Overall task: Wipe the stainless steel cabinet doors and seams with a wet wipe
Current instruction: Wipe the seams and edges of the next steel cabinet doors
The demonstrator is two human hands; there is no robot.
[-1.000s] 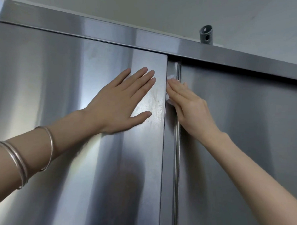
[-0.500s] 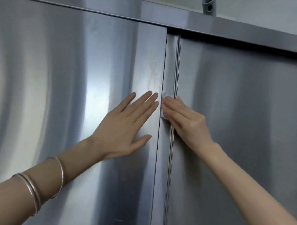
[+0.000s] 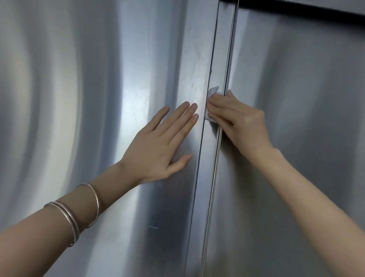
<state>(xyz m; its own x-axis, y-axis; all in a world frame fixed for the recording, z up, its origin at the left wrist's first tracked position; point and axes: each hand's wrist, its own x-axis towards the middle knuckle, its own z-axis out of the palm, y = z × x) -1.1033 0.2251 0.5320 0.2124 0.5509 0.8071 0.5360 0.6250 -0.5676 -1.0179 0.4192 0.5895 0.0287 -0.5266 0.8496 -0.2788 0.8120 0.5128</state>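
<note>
Two stainless steel cabinet doors fill the view, the left door (image 3: 75,93) and the right door (image 3: 303,101). A vertical seam (image 3: 221,46) with a thin rail runs between them. My left hand (image 3: 160,146) lies flat on the left door beside the seam, fingers straight and spread. My right hand (image 3: 240,119) reaches across the rail and presses a white wet wipe (image 3: 214,91) into the seam with straight fingers. Only the wipe's edges show, above and below those fingers.
A dark gap (image 3: 306,6) runs along the top of the right door. Faint smears mark the left door's edge (image 3: 197,62) above my left hand. Bangles (image 3: 71,215) sit on my left wrist.
Both hands have slid down the doors from near the top rail, the right one dragging the wipe down the seam. The view has dropped, so the top rail is out of sight.
</note>
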